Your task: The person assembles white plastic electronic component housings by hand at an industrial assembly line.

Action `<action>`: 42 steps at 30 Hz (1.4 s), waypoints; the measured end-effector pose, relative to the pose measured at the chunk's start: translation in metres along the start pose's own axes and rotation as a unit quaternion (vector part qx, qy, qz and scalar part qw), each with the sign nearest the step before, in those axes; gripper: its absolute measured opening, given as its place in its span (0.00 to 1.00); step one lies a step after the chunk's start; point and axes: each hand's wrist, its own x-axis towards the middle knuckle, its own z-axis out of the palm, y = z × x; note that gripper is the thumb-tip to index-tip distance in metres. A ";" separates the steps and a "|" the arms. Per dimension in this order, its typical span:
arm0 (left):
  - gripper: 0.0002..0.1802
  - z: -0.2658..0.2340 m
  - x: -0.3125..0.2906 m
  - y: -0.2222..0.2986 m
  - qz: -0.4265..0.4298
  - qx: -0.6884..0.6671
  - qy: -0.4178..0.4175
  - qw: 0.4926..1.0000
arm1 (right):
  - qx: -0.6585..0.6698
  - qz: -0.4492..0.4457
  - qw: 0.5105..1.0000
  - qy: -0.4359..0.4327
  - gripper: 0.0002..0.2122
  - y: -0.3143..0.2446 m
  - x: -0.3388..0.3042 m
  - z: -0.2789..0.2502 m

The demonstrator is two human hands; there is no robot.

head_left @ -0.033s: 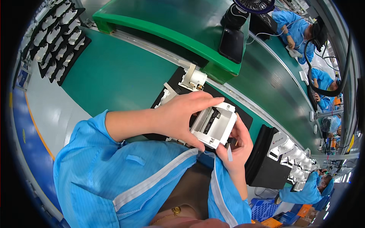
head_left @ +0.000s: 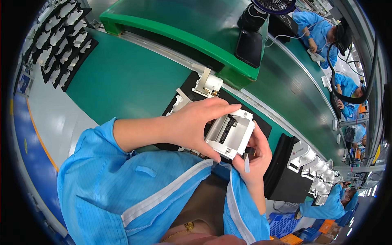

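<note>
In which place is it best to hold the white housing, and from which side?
Probably by the outer walls of the white housing, left hand from its left, right hand from its right; its open side faces the camera, exposing dark parts.

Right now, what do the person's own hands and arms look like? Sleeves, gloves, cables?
Left hand and right hand are bare: no gloves, and no rings, wristbands or cables show. Left sleeve is loose, light blue with fine lines, ending short so the forearm is uncovered. Right sleeve is blue too, only partly visible.
</note>
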 end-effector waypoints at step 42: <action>0.61 0.006 -0.003 0.000 -0.016 -0.030 0.012 0.999 | 0.079 -0.004 0.995 0.065 0.35 0.021 -0.014 0.003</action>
